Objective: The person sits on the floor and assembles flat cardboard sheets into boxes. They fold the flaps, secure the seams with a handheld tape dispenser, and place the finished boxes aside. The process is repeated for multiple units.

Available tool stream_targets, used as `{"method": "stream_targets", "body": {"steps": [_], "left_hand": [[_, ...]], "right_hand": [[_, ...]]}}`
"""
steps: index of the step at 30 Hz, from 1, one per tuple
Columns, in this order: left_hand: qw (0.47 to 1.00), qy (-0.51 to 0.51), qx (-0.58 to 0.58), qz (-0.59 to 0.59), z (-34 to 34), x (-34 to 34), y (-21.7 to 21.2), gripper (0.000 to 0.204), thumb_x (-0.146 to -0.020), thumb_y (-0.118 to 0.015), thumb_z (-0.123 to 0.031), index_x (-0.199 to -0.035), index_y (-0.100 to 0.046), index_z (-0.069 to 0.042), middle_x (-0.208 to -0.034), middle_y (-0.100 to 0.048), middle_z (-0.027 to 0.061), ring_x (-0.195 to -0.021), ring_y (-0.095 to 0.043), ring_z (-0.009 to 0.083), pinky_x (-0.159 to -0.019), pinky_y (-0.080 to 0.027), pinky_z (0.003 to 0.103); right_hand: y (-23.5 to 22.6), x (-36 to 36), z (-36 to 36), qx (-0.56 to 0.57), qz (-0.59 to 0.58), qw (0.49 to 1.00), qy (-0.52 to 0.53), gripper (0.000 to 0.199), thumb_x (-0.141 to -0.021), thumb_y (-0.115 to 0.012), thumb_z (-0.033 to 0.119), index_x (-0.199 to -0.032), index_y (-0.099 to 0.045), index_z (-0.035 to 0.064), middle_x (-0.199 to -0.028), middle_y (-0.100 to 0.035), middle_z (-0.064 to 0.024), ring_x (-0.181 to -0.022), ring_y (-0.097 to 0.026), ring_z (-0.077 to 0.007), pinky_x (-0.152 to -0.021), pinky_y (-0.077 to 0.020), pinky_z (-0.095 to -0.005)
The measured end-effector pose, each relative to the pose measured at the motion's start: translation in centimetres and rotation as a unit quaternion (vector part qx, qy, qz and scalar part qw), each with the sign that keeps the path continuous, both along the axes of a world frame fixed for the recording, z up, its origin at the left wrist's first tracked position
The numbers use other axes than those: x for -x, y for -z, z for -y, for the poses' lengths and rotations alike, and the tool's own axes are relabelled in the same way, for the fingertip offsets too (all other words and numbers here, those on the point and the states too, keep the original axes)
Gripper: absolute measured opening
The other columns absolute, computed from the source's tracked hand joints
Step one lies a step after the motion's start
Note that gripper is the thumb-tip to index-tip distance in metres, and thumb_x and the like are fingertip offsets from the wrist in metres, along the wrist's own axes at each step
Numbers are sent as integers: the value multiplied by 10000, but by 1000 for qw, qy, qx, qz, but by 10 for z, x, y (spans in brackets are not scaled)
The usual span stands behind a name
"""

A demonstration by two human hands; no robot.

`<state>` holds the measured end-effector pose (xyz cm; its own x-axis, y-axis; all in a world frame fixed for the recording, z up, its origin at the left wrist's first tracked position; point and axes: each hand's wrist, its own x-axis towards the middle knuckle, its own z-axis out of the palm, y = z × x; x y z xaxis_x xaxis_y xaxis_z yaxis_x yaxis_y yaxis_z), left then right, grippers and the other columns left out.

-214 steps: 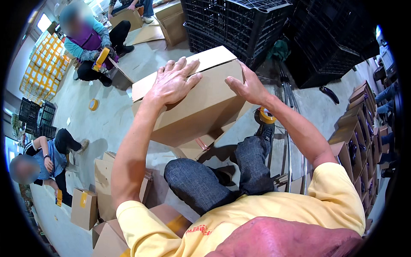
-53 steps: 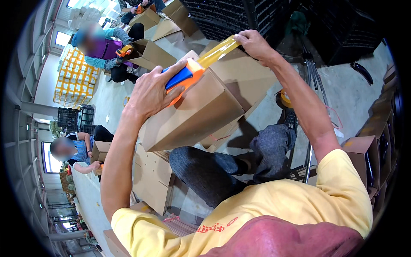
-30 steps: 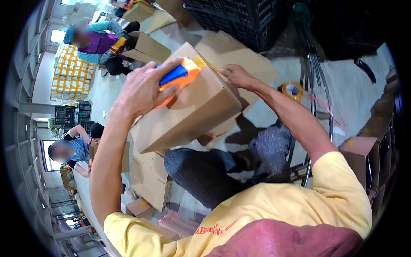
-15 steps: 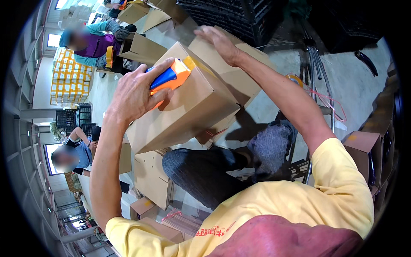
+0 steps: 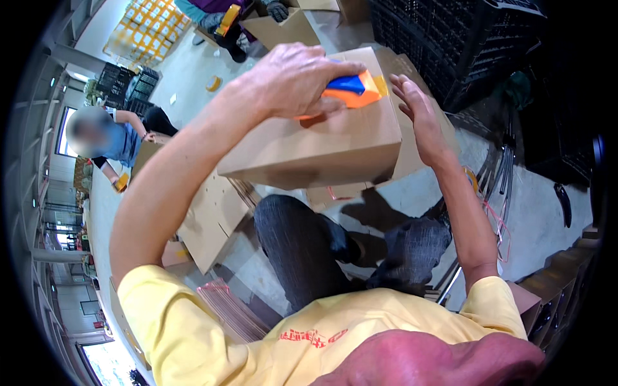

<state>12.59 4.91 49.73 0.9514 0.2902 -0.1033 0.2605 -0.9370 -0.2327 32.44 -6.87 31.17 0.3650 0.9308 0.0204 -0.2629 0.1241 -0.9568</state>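
Right hand [image 5: 423, 123] has shifted beside the carton [image 5: 309, 138] (fingers [image 5: 412, 95] apart); left fingers [image 5: 347, 67] clamp the tape dispenser [image 5: 360, 96].

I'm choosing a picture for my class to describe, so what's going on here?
A person in a yellow shirt is working at a brown carton. Their left hand holds an orange and blue tape dispenser against its top, with yellow tape showing at the front end. Their right hand is open beside the carton's right edge; whether it touches is hard to tell. Farther off, a co-worker in blue is at the left.
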Motion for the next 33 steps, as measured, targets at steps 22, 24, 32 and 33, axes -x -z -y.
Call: {"method": "stream_targets", "body": {"steps": [22, 24, 32, 33], "left_hand": [[987, -55, -9, -154, 1, 10, -33, 767, -840, -844, -466, -1525, -575, -249, -1160, -747, 105, -1080, -684, 315, -951, -546, 443], [989, -34, -12, -143, -3, 17, -33, 728, -860, -854, -416, -1514, -581, -247, -1119, -759, 115, -1046, -705, 319, -898, -563, 438], [995, -13, -14, -101, -5, 23, -20, 634, -829, -884, -364, -1408, -668, -224, -1101, -773, 104, -1044, -729, 316, -904, -580, 422], [994, -16, -13, -111, -6, 17, -21, 636, -820, -890, -363, -1402, -672, -226, -1098, -771, 97, -1053, -724, 313, -908, -577, 420]], "right_hand": [[-83, 19, -10, 139, 101, 980, -99, 546, -1011, -679, 160, -1487, -460, 6, -1135, -660, -102, -915, -654, -139, -696, -553, -266], [-97, 38, -24, 167, 120, 976, -66, 514, -1009, -689, 168, -1454, -485, 14, -1098, -660, -94, -874, -651, -129, -628, -540, -251], [-79, 30, -30, 184, 187, 964, -47, 627, -997, -740, 265, -1541, -492, 78, -1289, -682, -111, -1103, -668, -134, -920, -563, -297], [-72, 22, -32, 187, 181, 965, -41, 678, -985, -756, 257, -1575, -467, 89, -1279, -678, -108, -1087, -671, -117, -891, -572, -273]]}}
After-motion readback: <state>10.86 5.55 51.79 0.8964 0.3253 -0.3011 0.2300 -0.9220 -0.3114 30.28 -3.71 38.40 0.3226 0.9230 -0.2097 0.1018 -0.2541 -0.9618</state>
